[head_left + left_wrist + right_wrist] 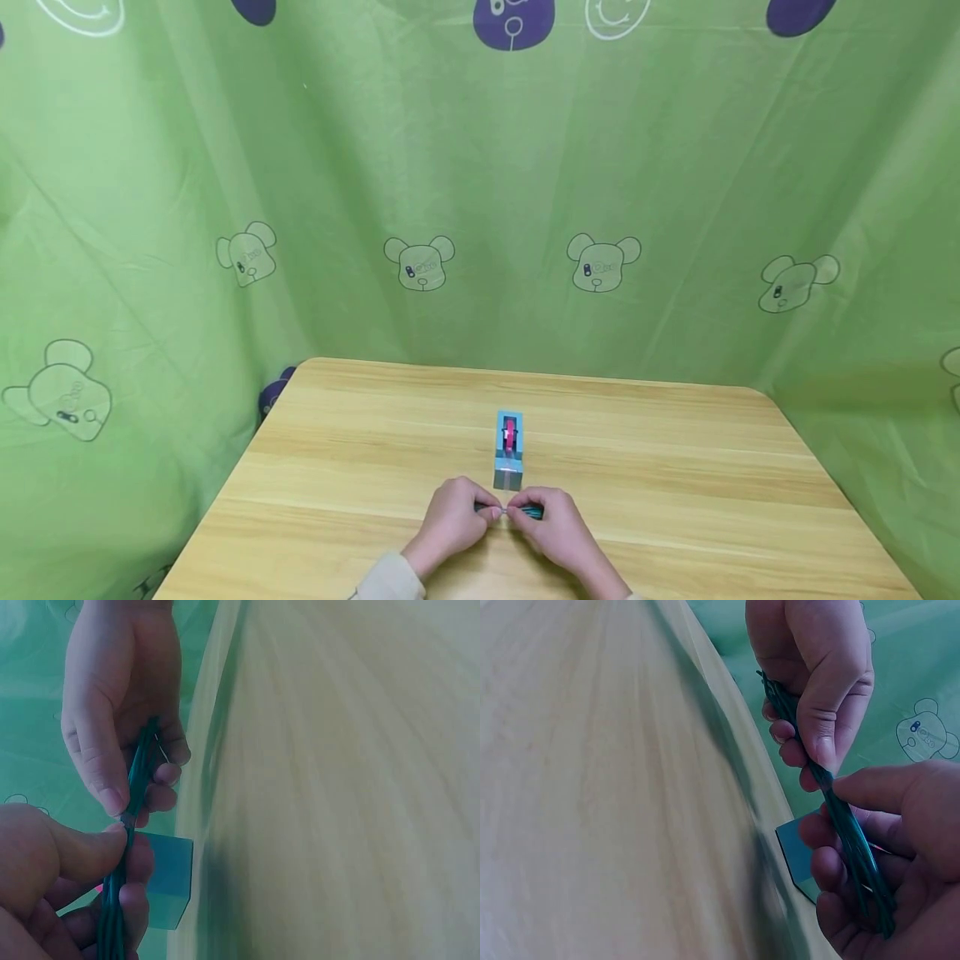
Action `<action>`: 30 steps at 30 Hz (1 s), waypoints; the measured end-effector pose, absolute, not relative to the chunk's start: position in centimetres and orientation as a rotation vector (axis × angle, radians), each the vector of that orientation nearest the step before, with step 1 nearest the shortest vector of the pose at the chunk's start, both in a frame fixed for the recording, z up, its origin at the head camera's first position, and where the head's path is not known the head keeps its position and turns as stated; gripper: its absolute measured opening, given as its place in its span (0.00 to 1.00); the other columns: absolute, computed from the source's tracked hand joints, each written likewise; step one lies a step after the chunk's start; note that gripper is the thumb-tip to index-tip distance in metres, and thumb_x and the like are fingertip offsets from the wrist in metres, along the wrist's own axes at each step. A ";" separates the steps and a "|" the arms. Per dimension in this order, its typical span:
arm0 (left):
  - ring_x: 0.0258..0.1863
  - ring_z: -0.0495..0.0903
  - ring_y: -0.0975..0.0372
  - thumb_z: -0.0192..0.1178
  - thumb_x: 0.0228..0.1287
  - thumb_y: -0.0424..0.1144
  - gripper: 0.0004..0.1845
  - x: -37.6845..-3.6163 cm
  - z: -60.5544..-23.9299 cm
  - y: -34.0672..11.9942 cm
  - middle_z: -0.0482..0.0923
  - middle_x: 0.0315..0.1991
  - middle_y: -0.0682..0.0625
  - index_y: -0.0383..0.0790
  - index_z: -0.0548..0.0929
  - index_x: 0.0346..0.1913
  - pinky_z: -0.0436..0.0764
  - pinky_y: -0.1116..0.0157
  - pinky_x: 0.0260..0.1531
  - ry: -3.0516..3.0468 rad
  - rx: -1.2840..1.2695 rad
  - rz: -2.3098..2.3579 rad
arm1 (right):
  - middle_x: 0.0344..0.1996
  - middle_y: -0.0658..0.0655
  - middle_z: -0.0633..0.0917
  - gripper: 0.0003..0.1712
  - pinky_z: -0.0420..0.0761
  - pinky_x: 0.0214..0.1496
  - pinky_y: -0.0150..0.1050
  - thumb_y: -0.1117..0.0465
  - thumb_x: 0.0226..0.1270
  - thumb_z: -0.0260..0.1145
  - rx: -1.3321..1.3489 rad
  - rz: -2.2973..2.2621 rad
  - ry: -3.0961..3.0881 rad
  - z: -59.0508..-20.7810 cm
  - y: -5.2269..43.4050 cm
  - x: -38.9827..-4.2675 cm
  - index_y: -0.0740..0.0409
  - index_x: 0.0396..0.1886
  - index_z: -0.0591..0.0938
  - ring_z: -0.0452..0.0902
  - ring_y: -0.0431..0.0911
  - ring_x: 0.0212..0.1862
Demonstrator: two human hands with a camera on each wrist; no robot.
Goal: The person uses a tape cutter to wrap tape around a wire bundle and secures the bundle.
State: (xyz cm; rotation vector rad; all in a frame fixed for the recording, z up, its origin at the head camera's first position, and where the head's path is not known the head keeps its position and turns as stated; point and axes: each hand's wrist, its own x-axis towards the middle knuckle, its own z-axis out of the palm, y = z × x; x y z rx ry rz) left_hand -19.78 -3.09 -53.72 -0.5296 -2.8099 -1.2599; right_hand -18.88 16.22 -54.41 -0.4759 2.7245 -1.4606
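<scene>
Both hands hold a thin bundle of dark green, wire-like strands, fingertips meeting near its middle. My left hand pinches it between thumb and fingers on the left. On the right, my right hand grips the other half, thumb and fingertips close to the left thumb. A small clear or greyish band shows round the bundle between the two thumbs. Just beyond the fingertips stands a light blue tape dispenser with a pink-red core. From its front, a faint clear strip of tape reaches toward the fingers.
A wood-grain table with rounded far corners lies under the hands and dispenser. Green curtains printed with bear heads hang behind it and along both sides. A light sleeve covers the left forearm.
</scene>
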 end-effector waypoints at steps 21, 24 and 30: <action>0.31 0.80 0.70 0.75 0.52 0.40 0.04 -20.1 -53.2 -3.2 0.85 0.30 0.64 0.54 0.91 0.30 0.77 0.66 0.33 -2.829 -0.581 -1.091 | 0.28 0.45 0.86 0.07 0.78 0.43 0.37 0.65 0.56 0.75 -0.410 -1.552 2.804 -54.8 15.6 -18.9 0.49 0.27 0.86 0.79 0.38 0.35; 0.29 0.80 0.71 0.75 0.52 0.41 0.03 -20.3 -52.9 -3.4 0.85 0.29 0.64 0.55 0.91 0.30 0.76 0.68 0.31 -2.838 -0.621 -1.042 | 0.28 0.48 0.86 0.07 0.78 0.41 0.35 0.65 0.56 0.76 -0.405 -1.580 2.784 -54.9 15.5 -18.9 0.49 0.27 0.86 0.79 0.39 0.34; 0.24 0.75 0.75 0.73 0.55 0.44 0.02 -20.5 -52.4 -3.5 0.84 0.27 0.65 0.52 0.91 0.29 0.75 0.71 0.30 -2.864 -0.692 -1.024 | 0.28 0.42 0.85 0.09 0.78 0.41 0.35 0.65 0.56 0.76 -0.421 -1.578 2.794 -54.9 15.6 -19.0 0.46 0.28 0.86 0.79 0.39 0.35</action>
